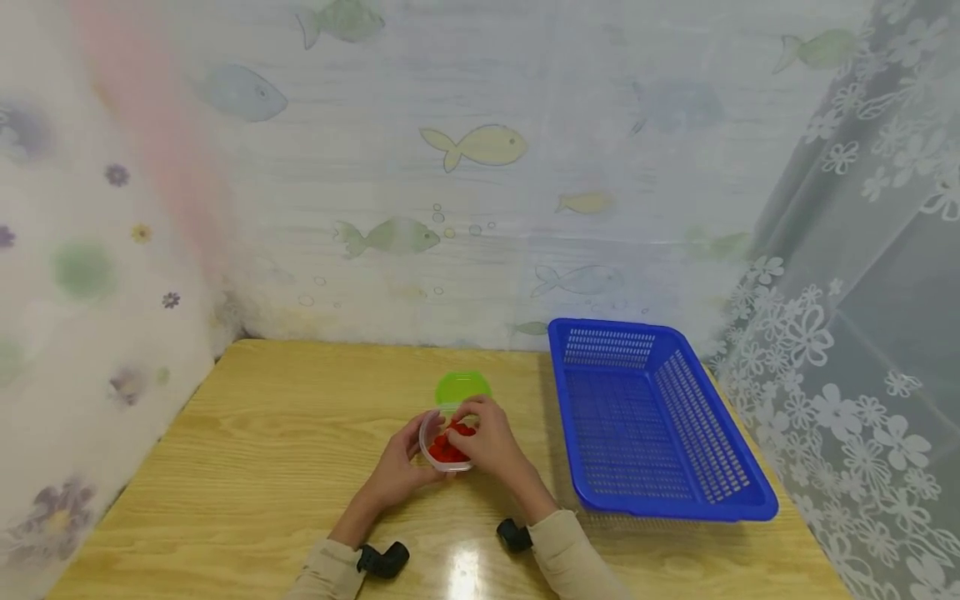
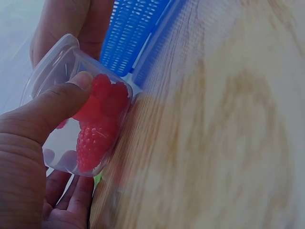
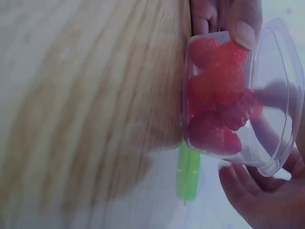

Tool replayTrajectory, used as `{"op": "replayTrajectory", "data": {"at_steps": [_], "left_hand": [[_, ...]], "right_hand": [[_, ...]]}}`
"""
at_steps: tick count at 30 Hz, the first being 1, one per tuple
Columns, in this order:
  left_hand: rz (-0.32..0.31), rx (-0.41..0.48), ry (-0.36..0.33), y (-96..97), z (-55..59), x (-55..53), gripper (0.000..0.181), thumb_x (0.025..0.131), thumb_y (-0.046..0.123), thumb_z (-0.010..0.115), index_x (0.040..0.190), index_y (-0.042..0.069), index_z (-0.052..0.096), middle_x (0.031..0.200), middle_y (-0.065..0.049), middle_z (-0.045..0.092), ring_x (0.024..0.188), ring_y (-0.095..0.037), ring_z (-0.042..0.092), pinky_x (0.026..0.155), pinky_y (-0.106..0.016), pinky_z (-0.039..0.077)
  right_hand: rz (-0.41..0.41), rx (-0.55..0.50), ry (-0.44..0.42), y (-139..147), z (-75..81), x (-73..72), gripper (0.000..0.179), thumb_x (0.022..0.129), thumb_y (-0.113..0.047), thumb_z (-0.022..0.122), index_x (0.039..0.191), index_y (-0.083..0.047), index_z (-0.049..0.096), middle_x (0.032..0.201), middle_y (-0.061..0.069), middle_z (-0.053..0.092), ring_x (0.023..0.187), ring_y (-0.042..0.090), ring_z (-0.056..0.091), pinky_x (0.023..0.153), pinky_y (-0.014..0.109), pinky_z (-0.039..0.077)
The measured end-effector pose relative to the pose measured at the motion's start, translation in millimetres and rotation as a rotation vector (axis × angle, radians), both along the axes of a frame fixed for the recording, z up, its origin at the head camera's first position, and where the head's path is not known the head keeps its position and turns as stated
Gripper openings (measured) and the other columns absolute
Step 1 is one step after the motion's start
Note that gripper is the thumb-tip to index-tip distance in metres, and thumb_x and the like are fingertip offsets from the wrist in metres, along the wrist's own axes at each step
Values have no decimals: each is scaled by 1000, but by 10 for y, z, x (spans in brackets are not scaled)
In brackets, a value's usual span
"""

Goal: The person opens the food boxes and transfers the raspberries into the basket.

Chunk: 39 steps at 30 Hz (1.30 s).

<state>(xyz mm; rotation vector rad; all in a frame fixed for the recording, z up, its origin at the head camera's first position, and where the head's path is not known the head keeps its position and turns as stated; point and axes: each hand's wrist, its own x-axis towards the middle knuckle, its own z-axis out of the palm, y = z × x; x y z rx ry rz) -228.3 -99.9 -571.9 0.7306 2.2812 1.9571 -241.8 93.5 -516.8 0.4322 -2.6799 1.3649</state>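
A clear plastic cup (image 1: 427, 458) holding several red raspberries (image 2: 97, 143) is tilted just above the wooden table. My left hand (image 1: 402, 467) grips it, with the thumb (image 2: 62, 102) pressed on the near wall and the fingers around the far side. My right hand (image 1: 487, 437) reaches over the rim from the right. Its thumb and forefinger are inside the cup, pinching a raspberry (image 1: 453, 425), also visible through the plastic in the right wrist view. The other right fingers (image 3: 243, 188) stay outside the cup, loosely bent.
Behind the cup lies a green lid (image 1: 462, 386) on the wooden table (image 1: 300, 433). To the right stands a blue plastic basket (image 1: 622, 433) with perforated walls. A fish-patterned curtain (image 1: 480, 192) hangs along the table's back edge. Black devices are strapped at both wrists.
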Motion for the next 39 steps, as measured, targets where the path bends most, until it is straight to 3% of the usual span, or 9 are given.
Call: {"op": "replayTrajectory", "data": {"at_steps": [4,8,11,14,19,25,30,39], "left_hand": [[8,4,-19,17,1,6,91,78,8,88,155,6,39,150,-17,52,140,-35,48,116,-42,39],[19,-1,-14,19,23,21,91,78,8,88,154,6,40,149,-18,52,140,-36,47,115,-52,37],[17,-8,-21,15,33,27,91,77,9,89,155,6,40,149,-18,52,141,-35,47,116,-46,39],[14,-13,-21,8,37,28,92,77,10,89,155,7,39,149,-18,52,141,-34,47,115,-32,41],[16,-18,-3,-1,33,22,92,77,11,89,155,6,40,149,-18,52,141,-34,46,110,-17,38],[18,-23,-6,-8,35,12,92,78,9,89,155,6,39,149,-17,52,141,-33,47,111,-19,39],[13,-9,-21,-12,34,-23,92,78,9,88,155,6,39,149,-16,53,141,-33,47,111,-19,38],[14,-22,-21,-20,19,-98,92,78,10,89,155,6,39,149,-14,54,141,-31,48,115,-24,38]], "right_hand": [[-21,-15,37,-1,28,13,9,89,-9,77,96,-5,72,130,21,59,123,38,56,104,50,51],[-15,-41,63,0,74,30,10,92,-7,74,100,-3,71,130,23,57,124,40,55,104,54,50],[-19,-53,74,9,108,51,10,94,-7,72,103,-2,70,130,23,57,124,40,55,101,55,51],[-9,-77,74,19,153,82,12,96,-7,70,106,-2,70,130,24,56,124,40,55,100,58,50],[18,-149,74,38,251,163,13,98,-7,67,109,-1,70,131,25,56,125,42,55,106,61,46],[33,-209,87,71,383,285,16,100,-12,64,114,-4,69,127,15,64,128,38,56,111,61,41],[39,-240,44,103,529,360,25,102,-19,63,121,-4,67,118,9,71,125,32,61,112,56,42],[135,-321,42,249,937,506,23,104,-14,59,122,-1,66,117,15,69,114,30,66,106,47,50]]}}
